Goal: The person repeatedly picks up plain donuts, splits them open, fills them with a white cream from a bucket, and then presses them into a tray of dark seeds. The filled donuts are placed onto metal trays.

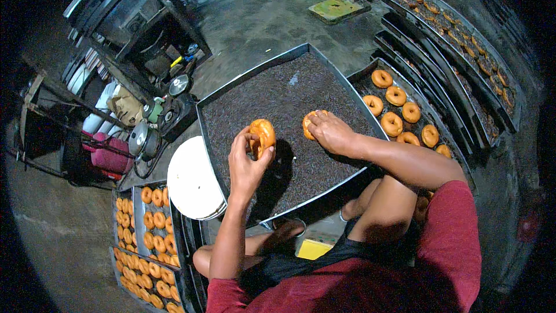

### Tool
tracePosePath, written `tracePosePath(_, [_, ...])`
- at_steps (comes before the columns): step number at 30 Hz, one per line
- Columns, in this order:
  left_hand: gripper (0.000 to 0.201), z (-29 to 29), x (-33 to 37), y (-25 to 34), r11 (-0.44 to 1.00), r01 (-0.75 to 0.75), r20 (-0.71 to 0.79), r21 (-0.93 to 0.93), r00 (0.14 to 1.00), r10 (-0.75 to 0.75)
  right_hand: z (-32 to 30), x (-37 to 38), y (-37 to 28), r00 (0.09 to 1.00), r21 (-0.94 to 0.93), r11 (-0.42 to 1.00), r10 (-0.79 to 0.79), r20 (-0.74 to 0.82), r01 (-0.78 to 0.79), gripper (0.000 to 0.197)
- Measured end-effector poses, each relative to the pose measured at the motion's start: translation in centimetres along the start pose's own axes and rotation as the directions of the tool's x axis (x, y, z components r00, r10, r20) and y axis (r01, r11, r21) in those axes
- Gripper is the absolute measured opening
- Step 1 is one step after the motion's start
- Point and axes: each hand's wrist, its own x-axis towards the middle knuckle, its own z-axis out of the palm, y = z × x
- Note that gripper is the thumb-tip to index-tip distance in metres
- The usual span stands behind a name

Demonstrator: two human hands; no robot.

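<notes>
A large metal tray (253, 74) in front of me holds a layer of dark brown sprinkles (278, 95). Over the tray's left part, my left hand (246, 165) pinches a glazed ring doughnut (266, 131) upright between thumb and fingers, above the sprinkles. To the right of it, my right hand (336, 133) is closed over a second doughnut (307, 126) at the sprinkle layer. The fingers hide much of that doughnut, and its underside does not show.
A tray of plain doughnuts (391, 123) lies right of the sprinkle tray, beside stacked trays (428, 75) of dark-coated doughnuts. More doughnuts (153, 220) fill trays at lower left. A white round container (194, 179) stands at the left, near a stove (176, 116) and pots (143, 139).
</notes>
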Motion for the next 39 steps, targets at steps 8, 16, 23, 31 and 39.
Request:
tracePosePath(8, [0.041,2.1,6.3,-5.1,0.874,-0.286,-0.105,0.393,0.93,0.351,-3.5,3.0,3.5,0.906,0.541,0.751,0.419,0.051,-0.378,0.016])
tracePosePath(16, [0.022,4.8,6.3,-8.2,0.807,-0.365,0.292,0.464,0.923,0.25,-9.2,0.0,14.7,0.812,0.887,0.421,0.576,-0.099,-0.191,0.011])
tracePosePath(23, [0.027,4.0,3.8,-8.0,0.811,-0.367,0.363,0.456,0.909,0.207,-1.6,-5.8,26.4,0.616,0.799,0.334,0.786,0.057,-0.5,0.01])
tracePosePath(31, [0.027,4.5,3.2,-7.0,0.869,-0.238,0.264,0.434,0.956,0.129,11.9,-0.7,28.8,0.524,0.482,0.281,0.69,0.499,-0.83,0.035])
tracePosePath(39, [0.028,3.4,4.7,-6.2,0.947,0.036,0.329,0.318,0.933,-0.146,8.7,-1.0,27.7,0.555,0.233,0.506,0.784,0.278,-0.831,0.041])
